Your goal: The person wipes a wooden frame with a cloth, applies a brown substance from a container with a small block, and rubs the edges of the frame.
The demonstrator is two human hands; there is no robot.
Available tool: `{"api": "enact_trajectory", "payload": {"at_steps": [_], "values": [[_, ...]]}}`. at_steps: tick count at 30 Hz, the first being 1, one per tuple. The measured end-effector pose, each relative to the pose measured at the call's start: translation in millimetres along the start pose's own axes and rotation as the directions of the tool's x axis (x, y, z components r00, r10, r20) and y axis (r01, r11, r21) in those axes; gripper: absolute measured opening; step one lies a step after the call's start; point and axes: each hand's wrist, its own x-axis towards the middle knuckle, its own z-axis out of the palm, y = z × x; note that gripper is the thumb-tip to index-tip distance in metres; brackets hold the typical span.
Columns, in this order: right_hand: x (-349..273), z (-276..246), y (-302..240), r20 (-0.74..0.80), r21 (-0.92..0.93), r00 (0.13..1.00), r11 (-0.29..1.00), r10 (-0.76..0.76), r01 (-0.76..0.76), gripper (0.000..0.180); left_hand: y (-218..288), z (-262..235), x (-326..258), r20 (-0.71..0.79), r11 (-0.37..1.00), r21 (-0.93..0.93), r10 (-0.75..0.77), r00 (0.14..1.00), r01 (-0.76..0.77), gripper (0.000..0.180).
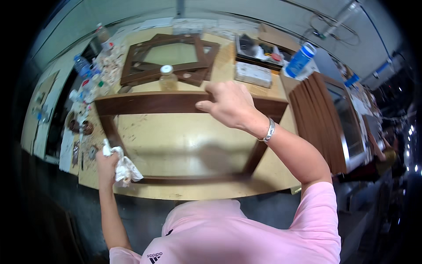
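Note:
A dark brown rectangular wooden frame stands tilted on the pale worktable, its far rail raised toward me. My right hand is closed over that rail, right of its middle, with the thumb on the near face and the other fingers partly hidden behind. At the frame's near left corner, my left hand grips a crumpled white cloth. The cloth hangs beside the corner; whether it touches the wood I cannot tell. Just beyond the far rail is a glass jar with a white lid, its lower part hidden.
Several flat brown frames lie stacked at the back. Plastic bottles and scraps litter the left side. A black tray of tools, a whitish block and a blue bottle sit at the back right. Brown wooden strips lean at the right.

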Motion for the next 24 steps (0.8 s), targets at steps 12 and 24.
{"api": "enact_trajectory", "payload": {"at_steps": [12,24], "values": [[46,139,92,0.363,0.080,0.912,0.968,0.192,-0.236,0.038,-48,-8,-14,-0.199,0.987,0.033,-0.147,0.969,0.156,0.006],[36,210,117,0.256,-0.066,0.966,0.997,0.042,-0.026,0.032,-63,-30,-62,-0.265,0.973,-0.126,-0.220,0.939,0.192,0.014]]}}
